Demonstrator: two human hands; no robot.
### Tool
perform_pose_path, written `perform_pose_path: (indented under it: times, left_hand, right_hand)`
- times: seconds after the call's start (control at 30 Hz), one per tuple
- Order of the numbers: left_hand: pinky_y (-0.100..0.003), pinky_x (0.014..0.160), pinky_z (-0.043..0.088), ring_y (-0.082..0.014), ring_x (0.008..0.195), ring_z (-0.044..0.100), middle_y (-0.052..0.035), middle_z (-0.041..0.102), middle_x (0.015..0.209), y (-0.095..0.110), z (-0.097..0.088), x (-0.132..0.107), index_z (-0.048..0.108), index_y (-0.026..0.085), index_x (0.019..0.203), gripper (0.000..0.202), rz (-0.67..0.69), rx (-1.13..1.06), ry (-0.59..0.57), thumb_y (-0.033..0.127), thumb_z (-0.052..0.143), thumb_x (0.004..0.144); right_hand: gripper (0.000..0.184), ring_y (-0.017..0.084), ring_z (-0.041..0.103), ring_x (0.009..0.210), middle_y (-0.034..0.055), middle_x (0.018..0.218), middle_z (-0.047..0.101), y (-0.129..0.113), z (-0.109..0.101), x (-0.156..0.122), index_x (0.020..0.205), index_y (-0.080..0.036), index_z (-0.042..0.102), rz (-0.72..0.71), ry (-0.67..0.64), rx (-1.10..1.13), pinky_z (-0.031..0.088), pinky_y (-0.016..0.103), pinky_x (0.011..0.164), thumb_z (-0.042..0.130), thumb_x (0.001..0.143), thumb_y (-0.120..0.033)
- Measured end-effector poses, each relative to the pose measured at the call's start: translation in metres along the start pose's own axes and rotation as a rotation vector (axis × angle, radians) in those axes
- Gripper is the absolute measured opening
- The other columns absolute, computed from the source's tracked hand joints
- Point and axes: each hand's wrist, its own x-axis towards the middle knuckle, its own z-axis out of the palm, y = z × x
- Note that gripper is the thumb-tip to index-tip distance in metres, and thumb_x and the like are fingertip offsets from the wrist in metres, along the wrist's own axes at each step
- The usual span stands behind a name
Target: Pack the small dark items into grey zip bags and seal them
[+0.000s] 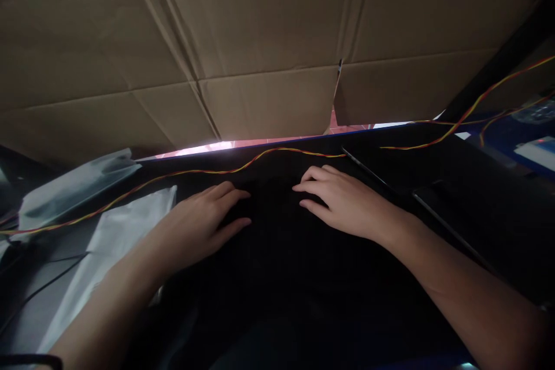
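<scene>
Cardboard (269, 23) looms behind the dark worktop (277, 277)! White bag (130, 217) under the left forearm; left hand (212, 214) loosely spread, gripping nothing visible; right hand (338, 199) likewise, beside the black slab (368, 165). Contact's too dim to call; light touch, clear of the wire (281, 150), serves best.

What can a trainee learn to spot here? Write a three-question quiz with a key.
1. True or false: a gap separates the left hand from the right hand.
2. Which colours does the twisted wire show?
(a) blue and white
(b) red and yellow
(c) green and black
3. Which hand is nearer the white wrapping?

Key: 1. True; 2. b; 3. The left hand.
</scene>
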Motion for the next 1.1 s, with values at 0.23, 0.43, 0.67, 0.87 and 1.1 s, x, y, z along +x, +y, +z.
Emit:
perform_pose_path:
  times: [0.23, 0.43, 0.67, 0.87, 1.1]
  left_hand:
    - [-0.023, 0.071, 0.054, -0.0142, 0.084, 0.072, 0.004, 0.075, 0.099, 0.029, -0.027, -0.011, 0.076, 0.028, 0.095, 0.007, 0.093, -0.474, -0.458, 0.031, 0.082, 0.091]
    - [-0.02, 0.065, 0.051, -0.0124, 0.08, 0.071, 0.0076, 0.075, 0.09, 0.042, -0.023, -0.016, 0.08, 0.03, 0.087, 0.03, 0.084, -0.463, -0.606, 0.028, 0.103, 0.067]
    - [-0.043, 0.093, 0.057, -0.0263, 0.105, 0.069, -0.0065, 0.073, 0.116, 0.016, -0.006, 0.0, 0.075, 0.025, 0.111, 0.023, 0.114, -0.122, 0.107, 0.041, 0.06, 0.107]
    - [-0.066, 0.108, 0.051, -0.0419, 0.138, 0.059, -0.0116, 0.066, 0.151, -0.011, 0.012, 0.004, 0.061, 0.024, 0.147, 0.043, -0.005, 0.216, 0.145, 0.033, 0.051, 0.106]
    - [-0.067, 0.107, 0.053, -0.0431, 0.135, 0.062, -0.0138, 0.068, 0.147, -0.013, 0.011, 0.007, 0.066, 0.023, 0.141, 0.04, -0.061, 0.225, 0.138, 0.034, 0.056, 0.105]
  right_hand:
    - [0.011, 0.015, 0.068, 0.08, -0.0003, 0.095, 0.074, -0.012, -0.021, -0.006, 0.096, -0.025, 0.08, -0.056, -0.329, 0.45, 0.051, 0.028, 0.069, 0.077, 0.096, -0.035]
    - [0.013, 0.014, 0.071, 0.07, -0.0026, 0.087, 0.079, -0.021, -0.022, -0.013, 0.095, -0.026, 0.086, -0.035, -0.808, 0.552, 0.05, 0.025, 0.062, 0.084, 0.088, -0.037]
    - [0.029, 0.025, 0.071, 0.118, 0.0055, 0.132, 0.075, -0.001, -0.006, -0.001, 0.128, -0.024, 0.078, 0.003, 0.134, 0.118, 0.058, 0.041, 0.101, 0.061, 0.104, -0.022]
    - [0.037, 0.03, 0.065, 0.131, 0.0094, 0.142, 0.071, 0.017, 0.012, 0.005, 0.14, -0.019, 0.073, 0.039, 0.131, -0.105, 0.057, 0.05, 0.111, 0.06, 0.106, -0.023]
    - [0.036, 0.028, 0.068, 0.121, 0.0082, 0.137, 0.07, 0.023, -0.001, 0.005, 0.138, -0.024, 0.071, 0.071, 0.143, 0.024, 0.058, 0.047, 0.104, 0.064, 0.104, -0.032]
